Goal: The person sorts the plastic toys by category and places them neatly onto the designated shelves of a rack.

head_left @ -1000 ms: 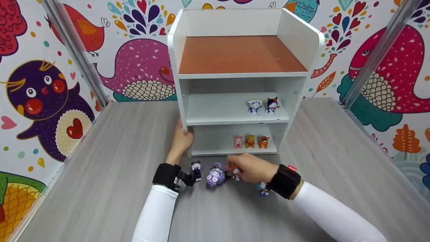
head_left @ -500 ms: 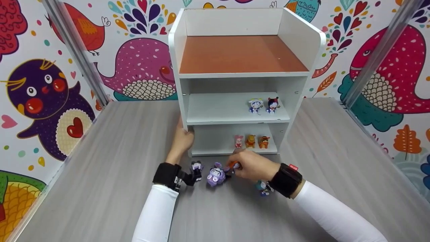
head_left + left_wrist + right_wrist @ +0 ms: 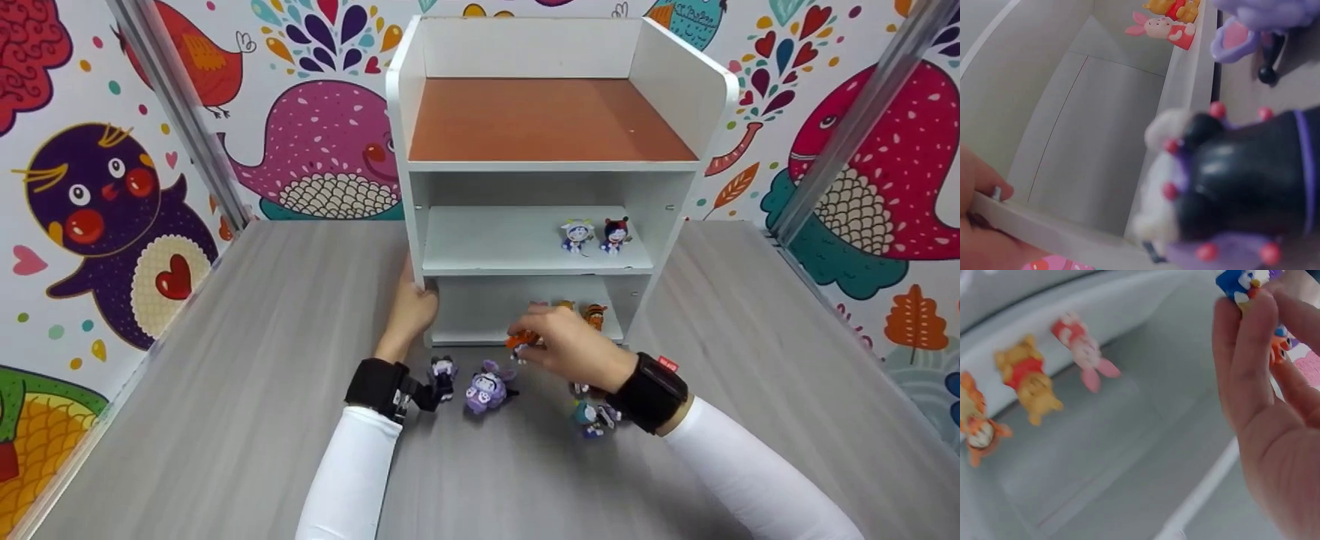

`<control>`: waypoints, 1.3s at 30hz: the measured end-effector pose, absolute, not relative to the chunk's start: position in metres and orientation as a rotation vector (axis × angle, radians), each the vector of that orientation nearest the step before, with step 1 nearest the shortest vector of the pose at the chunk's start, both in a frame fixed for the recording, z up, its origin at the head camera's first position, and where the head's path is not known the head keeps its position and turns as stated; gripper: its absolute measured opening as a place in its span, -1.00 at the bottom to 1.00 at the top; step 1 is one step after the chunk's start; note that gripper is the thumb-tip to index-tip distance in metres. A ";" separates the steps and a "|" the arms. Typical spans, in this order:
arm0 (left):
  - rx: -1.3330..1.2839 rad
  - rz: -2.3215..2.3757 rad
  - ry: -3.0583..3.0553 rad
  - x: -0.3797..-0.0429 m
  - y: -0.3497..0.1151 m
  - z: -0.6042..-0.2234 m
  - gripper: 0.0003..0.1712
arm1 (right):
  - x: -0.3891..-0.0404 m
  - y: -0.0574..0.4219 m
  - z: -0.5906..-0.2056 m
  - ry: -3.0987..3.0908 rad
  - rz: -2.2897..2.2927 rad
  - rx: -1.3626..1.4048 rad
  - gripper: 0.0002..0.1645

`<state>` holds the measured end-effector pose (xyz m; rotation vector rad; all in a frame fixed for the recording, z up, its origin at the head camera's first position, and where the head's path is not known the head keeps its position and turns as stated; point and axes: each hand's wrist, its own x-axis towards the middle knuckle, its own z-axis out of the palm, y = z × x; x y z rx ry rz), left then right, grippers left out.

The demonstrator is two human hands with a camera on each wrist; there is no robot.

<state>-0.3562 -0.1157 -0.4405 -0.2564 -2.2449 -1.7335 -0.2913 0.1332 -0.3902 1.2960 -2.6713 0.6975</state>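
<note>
Orange figurine (image 3: 521, 341), pinched by the right hand (image 3: 571, 345) before the lower tier (image 3: 472, 315) of a white cabinet (image 3: 551, 120). The left hand (image 3: 412, 307) grips the cabinet's left edge. Table (image 3: 262, 390): grey, wood-grained. Walls (image 3: 322, 142): printed with bright animals. Lower tier: tiger (image 3: 595, 316), bear (image 3: 1027, 379) and pig (image 3: 1085, 354), the last two largely screened by the right hand in the head view. Middle tier (image 3: 495, 236): two dolls (image 3: 577, 235). On the table: black doll (image 3: 442, 377) by the left wristband (image 3: 379, 388), purple doll (image 3: 486, 393) beside it, teal doll (image 3: 589, 418) near the right wristband (image 3: 646, 391).

Left hand (image 3: 411, 309) curled, right hand (image 3: 571, 341) in pinch
</note>
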 end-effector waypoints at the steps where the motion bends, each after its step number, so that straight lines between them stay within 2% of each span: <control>1: -0.262 -1.730 -2.251 -0.357 -0.115 -0.441 -0.06 | -0.291 0.133 -0.385 -2.659 0.699 1.286 -0.68; 11: -0.268 -1.742 -2.232 -0.358 -0.118 -0.441 -0.06 | -0.303 0.129 -0.316 -2.581 0.732 1.197 -0.71; 18: -0.295 -1.742 -2.207 -0.358 -0.116 -0.440 -0.09 | -0.320 0.131 -0.290 -2.585 0.655 1.038 -0.69; 29: -0.322 -1.738 -2.176 -0.358 -0.117 -0.442 -0.15 | -0.354 0.130 -0.280 -2.686 0.584 0.899 -0.67; 39: -0.277 -1.733 -2.236 -0.358 -0.117 -0.441 -0.10 | -0.364 0.135 -0.288 -2.808 0.554 0.802 -0.64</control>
